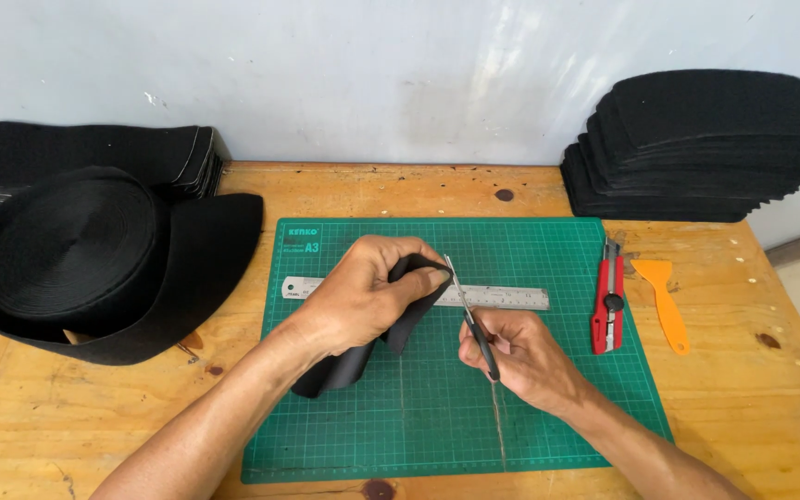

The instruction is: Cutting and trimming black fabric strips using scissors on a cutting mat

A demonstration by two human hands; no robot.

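Left hand (pixel 363 296) is curled tight around a black strip (pixel 391 324), pinching its folded end above the green cutting mat (pixel 548 407). Right hand (pixel 511 356) grips small scissors (pixel 469 315), blades up against the strip's edge, right over the steel ruler (pixel 511 297). Red utility knife (pixel 607 301) and orange scraper (pixel 664 304) lie just beside, untouched.

L hand (pixel 363 292) holds strip (pixel 400 324); R hand (pixel 516 356) scissors (pixel 469 315).

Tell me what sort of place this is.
Probably a small craft or sewing workshop. A green cutting mat lies on a wooden table, the right hand works scissors on a black strip, and cut black pieces are stacked nearby.
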